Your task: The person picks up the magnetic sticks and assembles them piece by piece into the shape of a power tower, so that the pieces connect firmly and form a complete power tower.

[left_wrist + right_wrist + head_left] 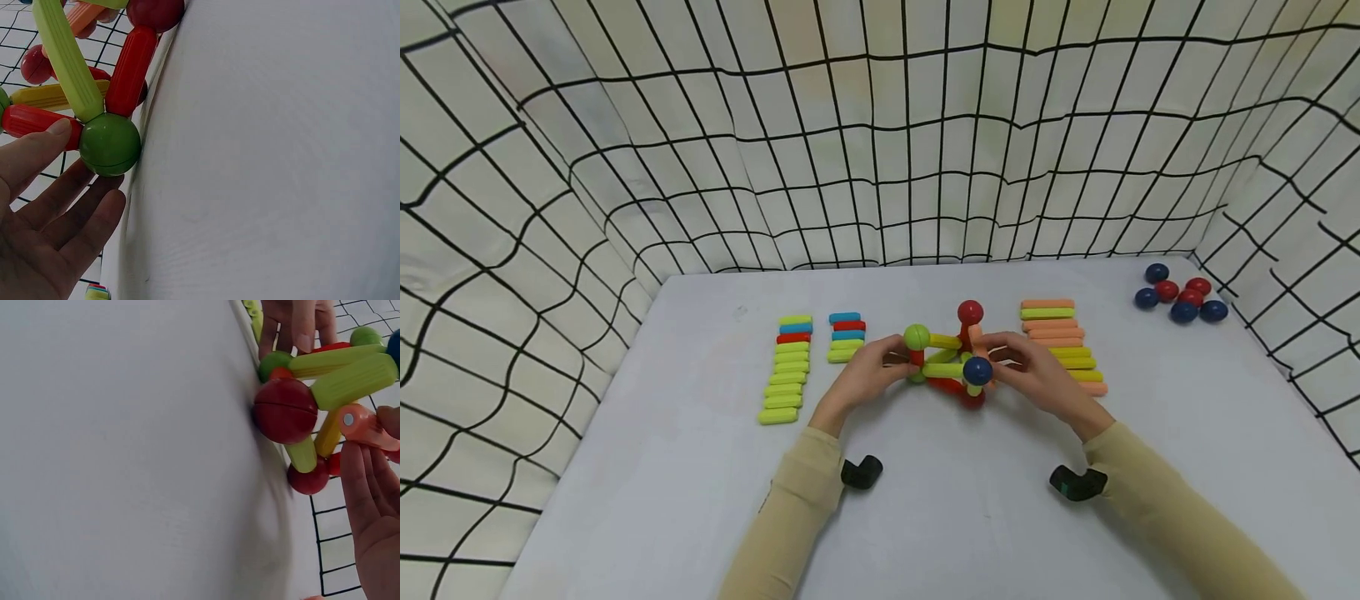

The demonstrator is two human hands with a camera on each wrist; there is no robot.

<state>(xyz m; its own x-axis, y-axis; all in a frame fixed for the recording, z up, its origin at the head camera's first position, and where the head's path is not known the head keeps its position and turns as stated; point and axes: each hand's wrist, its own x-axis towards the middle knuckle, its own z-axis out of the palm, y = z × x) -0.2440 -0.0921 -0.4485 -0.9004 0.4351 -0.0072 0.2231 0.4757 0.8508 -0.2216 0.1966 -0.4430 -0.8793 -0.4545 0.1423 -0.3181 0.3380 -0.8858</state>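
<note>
A frame of magnetic rods and balls stands on the table between the hands. Its left side has a light green ball [917, 337] above a red rod [37, 120] and a darker green ball [110, 145]. My left hand [868, 372] pinches that red rod, thumb on it and fingers behind the lower ball. On the frame's right side, my right hand [1039, 375] holds an orange rod [362, 424] whose metal tip points out beside the red ball [285, 410]. A blue ball [977, 371] tops the near right corner, and another red ball [970, 312] the far one.
Rows of green, blue and red rods [787, 377] lie to the left, with a shorter row [847, 336] nearer. Orange and yellow rods [1052, 332] lie to the right. Several blue and red balls [1184, 312] sit at the back right corner. Black netting [880, 129] surrounds the table.
</note>
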